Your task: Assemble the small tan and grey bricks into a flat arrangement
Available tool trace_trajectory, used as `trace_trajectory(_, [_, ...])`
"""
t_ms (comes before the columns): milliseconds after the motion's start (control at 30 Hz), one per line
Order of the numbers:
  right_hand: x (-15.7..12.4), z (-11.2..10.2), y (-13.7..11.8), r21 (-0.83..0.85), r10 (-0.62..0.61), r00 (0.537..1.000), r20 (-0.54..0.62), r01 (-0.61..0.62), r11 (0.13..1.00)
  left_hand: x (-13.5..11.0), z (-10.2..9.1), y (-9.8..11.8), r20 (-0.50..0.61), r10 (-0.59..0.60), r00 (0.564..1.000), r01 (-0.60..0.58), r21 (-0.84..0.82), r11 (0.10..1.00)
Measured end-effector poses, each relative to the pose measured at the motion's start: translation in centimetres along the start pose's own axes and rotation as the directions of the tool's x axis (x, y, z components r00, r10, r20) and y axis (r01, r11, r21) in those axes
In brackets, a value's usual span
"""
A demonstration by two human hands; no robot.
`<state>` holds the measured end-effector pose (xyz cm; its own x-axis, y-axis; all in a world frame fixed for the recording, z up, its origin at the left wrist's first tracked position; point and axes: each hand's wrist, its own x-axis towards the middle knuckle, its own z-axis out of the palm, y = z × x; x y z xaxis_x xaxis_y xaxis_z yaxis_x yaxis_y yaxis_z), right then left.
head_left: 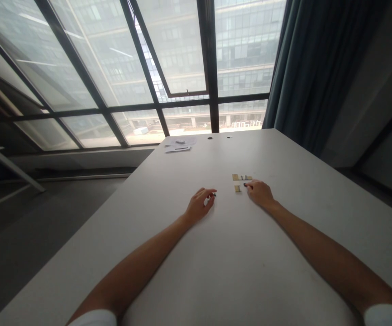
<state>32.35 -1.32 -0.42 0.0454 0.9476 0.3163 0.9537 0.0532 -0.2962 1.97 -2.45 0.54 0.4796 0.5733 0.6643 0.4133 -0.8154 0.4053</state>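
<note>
A tiny dark piece [215, 194] seems to be pinched in the left hand [201, 203], thumb and index nearly closed around it, a bit above or on the counter, hard to say. The right hand [260, 192] is held narrow, fingertips bunched at a second tiny dark bit [245, 184]; whether that one's gripped or just touched can't be told. Right beside those fingertips, a small tan, ribbed block [237, 189] is laid on the smooth white counter [182, 253], and just beyond it a longer tan strip with greyish sections [236, 177]. Material can't be made out at this size. The step in hand looks like fine fingertip handling of the small stuff; a light, steady pinch is called for next, imo, so the tan pieces don't get nudged. Farther out, loose white papers [170, 149] are left near the window side.
</note>
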Motion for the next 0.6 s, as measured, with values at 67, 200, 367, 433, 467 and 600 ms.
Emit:
trace_trajectory(67, [-0.03, -0.02, 0.01, -0.01, 0.019, 1.0, -0.003, -0.019, 1.0, 0.01, -0.02, 0.01, -0.003, 0.001, 1.0, -0.001, 0.005, 1.0])
trace_trajectory(200, [0.01, -0.07, -0.04, -0.031, 0.006, 1.0, 0.024, -0.005, 1.0, 0.06, 0.01, 0.05, -0.009, 0.002, 1.0, -0.002, 0.003, 1.0])
trace_trajectory(367, [0.28, 0.06, -0.02, -0.042, -0.013, 0.999, 0.03, 0.014, 0.999, 0.09, 0.08, 0.03, -0.009, 0.0, 1.0, 0.0, -0.001, 1.0])
trace_trajectory(433, [0.41, 0.12, 0.0, -0.045, -0.018, 0.999, 0.036, 0.02, 0.999, 0.08, 0.07, 0.02, -0.003, -0.002, 1.0, 0.002, 0.0, 1.0])
trace_trajectory(467, [0.46, 0.15, 0.0, -0.048, -0.02, 0.999, 0.038, 0.022, 0.999, 0.08, 0.06, 0.02, 0.001, -0.003, 1.0, 0.003, 0.001, 1.0])
trace_trajectory(600, [0.64, 0.2, -0.05, -0.061, -0.035, 0.999, 0.042, 0.037, 0.997, 0.04, 0.07, -0.01, 0.011, -0.004, 1.0, 0.004, 0.0, 1.0])
